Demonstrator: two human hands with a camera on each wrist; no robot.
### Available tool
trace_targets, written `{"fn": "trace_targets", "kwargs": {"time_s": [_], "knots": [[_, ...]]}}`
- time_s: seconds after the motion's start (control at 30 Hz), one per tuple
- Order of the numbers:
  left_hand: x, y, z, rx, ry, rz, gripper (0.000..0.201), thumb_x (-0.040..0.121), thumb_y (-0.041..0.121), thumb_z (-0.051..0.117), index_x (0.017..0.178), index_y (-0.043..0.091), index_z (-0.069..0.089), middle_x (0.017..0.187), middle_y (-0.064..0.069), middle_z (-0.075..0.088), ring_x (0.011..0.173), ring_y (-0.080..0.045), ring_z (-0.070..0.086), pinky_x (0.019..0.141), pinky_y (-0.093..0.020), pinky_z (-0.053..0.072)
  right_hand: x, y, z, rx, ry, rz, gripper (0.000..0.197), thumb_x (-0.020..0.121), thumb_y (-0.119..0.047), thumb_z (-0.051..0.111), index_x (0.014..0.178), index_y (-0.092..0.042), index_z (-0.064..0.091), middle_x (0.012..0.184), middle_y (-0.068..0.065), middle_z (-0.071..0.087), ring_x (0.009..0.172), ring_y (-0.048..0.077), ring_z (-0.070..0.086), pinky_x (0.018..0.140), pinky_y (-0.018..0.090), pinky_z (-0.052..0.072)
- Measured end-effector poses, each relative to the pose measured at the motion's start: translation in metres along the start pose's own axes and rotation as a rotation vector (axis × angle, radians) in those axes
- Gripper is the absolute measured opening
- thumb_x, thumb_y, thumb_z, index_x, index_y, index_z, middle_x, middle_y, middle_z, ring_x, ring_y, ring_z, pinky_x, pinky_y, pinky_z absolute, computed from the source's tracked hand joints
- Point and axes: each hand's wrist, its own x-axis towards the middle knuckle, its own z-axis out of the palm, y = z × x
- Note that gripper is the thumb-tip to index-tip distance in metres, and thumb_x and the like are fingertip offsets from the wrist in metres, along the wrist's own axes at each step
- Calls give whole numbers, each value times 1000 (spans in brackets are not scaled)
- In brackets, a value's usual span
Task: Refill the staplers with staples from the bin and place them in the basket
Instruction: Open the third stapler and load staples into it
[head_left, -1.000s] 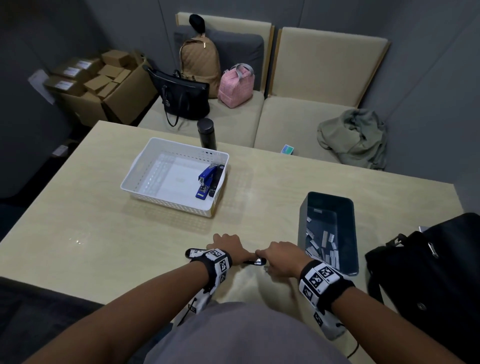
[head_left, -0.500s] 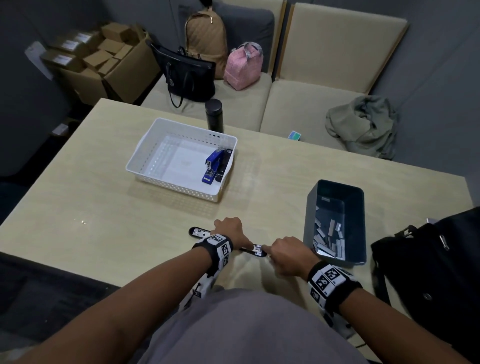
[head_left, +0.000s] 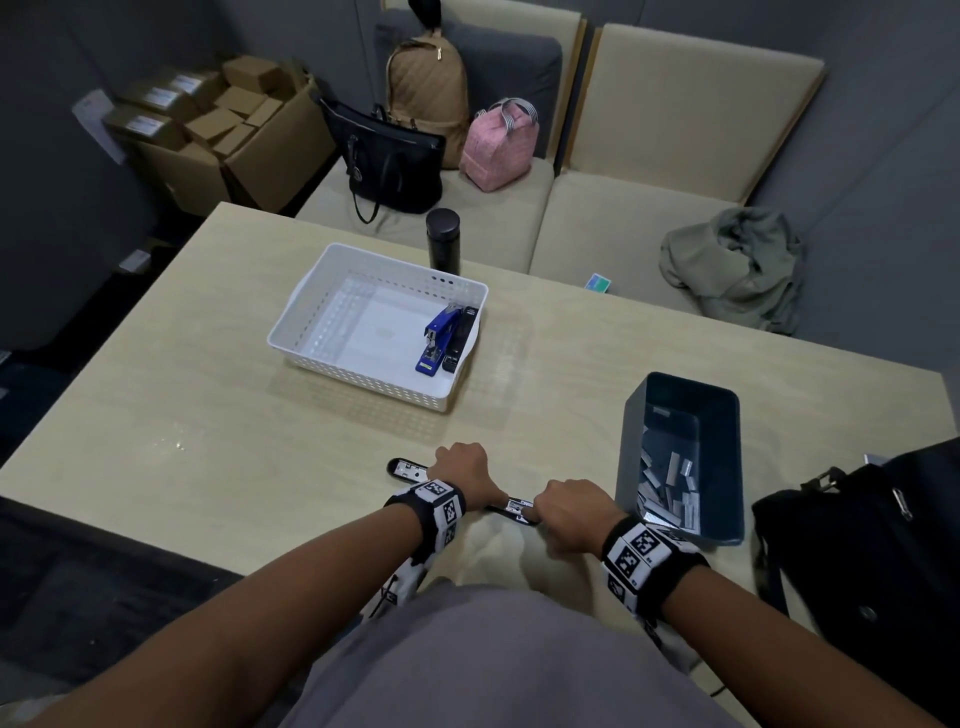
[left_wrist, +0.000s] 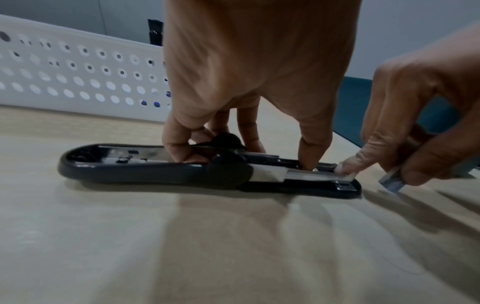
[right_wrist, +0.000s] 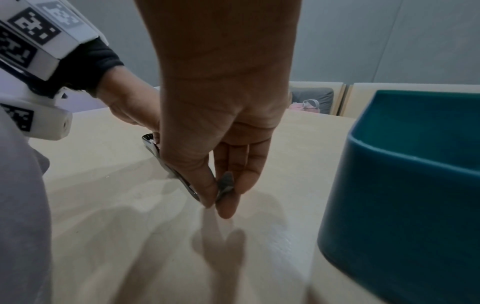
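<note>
Lying in basket (head_left: 304, 294), 2 staplers (head_left: 438, 338); outside, 1 stapler (left_wrist: 145, 170)

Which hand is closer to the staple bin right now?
Right. The right hand, pinching a staple strip, is just left of the bin, at the tip of the open stapler; the left hand grips its middle, farther left.

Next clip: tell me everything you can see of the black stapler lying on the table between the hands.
The black stapler lies flat on the pale, wood-look table, swung fully open at its rounded hinge. The glossy, plastic-looking top arm points to the person's left with its hollow underside up. The base, with its shiny metal magazine, points right. The left hand pinches it at the hinge, one finger pressing into the magazine. The right hand, holding a staple strip, touches the magazine's tip with a fingertip.
</note>
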Motion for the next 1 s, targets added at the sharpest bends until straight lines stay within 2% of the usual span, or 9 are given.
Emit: {"fn": "trace_targets", "kwargs": {"time_s": [0.1,0.2,0.4,0.5,0.6,0.67,0.77,0.87,1.0], "knots": [[-5,-9,-7,50,25,-63,53,49,53,68,88,17,60,101,-4,55,104,-31,52,84,-47,49,0,2,1,26,4,16,27,85,-15,55,111,-16,63,106,17,63,92,38,64,64,35,38],[-11,-15,-9,101,21,-157,68,48,60,65,105,23,59,112,-3,48,113,-33,44,91,-58,39,-3,4,5,50,-8,46,28,85,-16,58,113,-18,61,107,16,62,93,37,64,64,35,39],[-7,-16,-10,-15,-26,-115,37,49,45,69,79,23,69,82,0,61,102,-25,49,86,-56,48,-1,8,11,194,-19,68,42,82,-17,61,124,-26,61,108,12,64,95,32,65,68,34,45],[2,-20,-14,-80,-54,-83,34,43,46,76,63,20,72,71,-1,69,86,-24,63,76,-48,58,0,15,8,548,-42,46,40,85,-14,60,123,-24,65,91,7,76,77,18,70,69,31,55],[11,-21,-17,-101,-85,-52,41,42,49,84,62,15,74,64,-2,70,71,-22,67,69,-41,62,-2,23,1,891,111,71,29,88,-14,63,117,-14,68,76,4,78,58,9,71,52,13,51],[13,-20,-18,-106,-83,-32,43,44,46,88,65,12,74,63,-3,70,66,-22,68,67,-40,63,-1,27,-2,960,218,115,23,89,-17,65,111,-15,70,74,-2,77,55,8,71,53,5,45],[12,-15,-18,-95,-69,-21,41,47,43,88,68,11,73,65,-4,69,67,-22,68,66,-37,63,7,30,-2,964,230,140,18,88,-14,65,104,-13,73,69,-7,72,51,8,68,67,14,52],[13,-6,-17,-85,-44,-42,37,44,43,79,64,15,67,67,-4,65,74,-25,65,69,-42,62,14,33,1,983,235,158,18,89,-13,65,103,-11,77,72,-6,70,47,-7,59,63,13,49],[21,1,-13,-120,-43,-80,35,37,41,75,56,16,58,65,-5,62,79,-29,65,72,-53,59,18,35,3,1088,286,199,15,87,-11,69,99,-6,78,99,5,77,73,-3,65,87,27,56]]}}
